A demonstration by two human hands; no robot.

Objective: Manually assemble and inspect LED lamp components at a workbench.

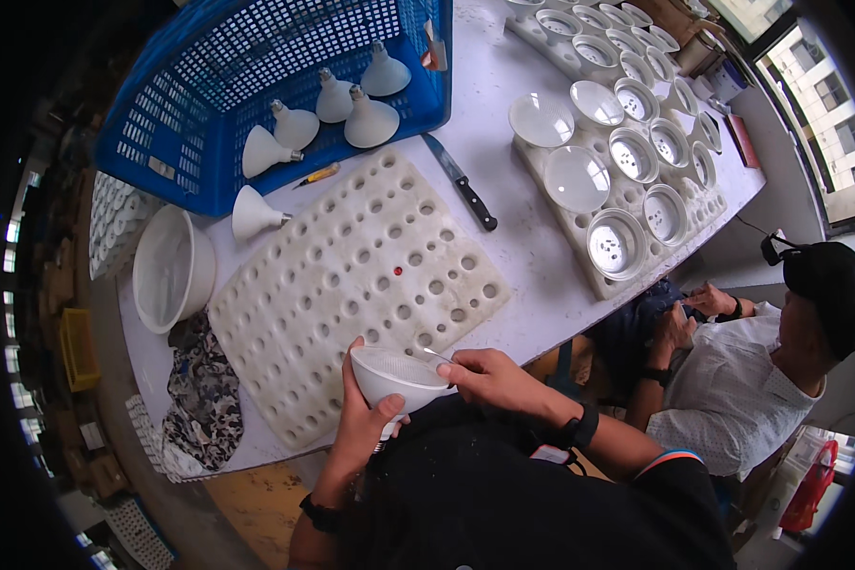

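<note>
My left hand is wrapped round a white reflector lamp bulb, with its wide textured face tilted up and its screw base pointing down toward me. At the right side of the bulb's rim is my right hand, its fingers closed in a pinch. A thin, pale metal-looking tool sticks out from these fingers over the rim; its handle is hidden in the hand. Just beyond both hands lies a white foam tray full of round holes, with a small red piece on it.
A blue plastic basket with several white bulbs stands at the far left. A black-handled knife, a yellow-handled tool and a white basin lie around the tray. More lamp housings fill trays at right, near a seated person.
</note>
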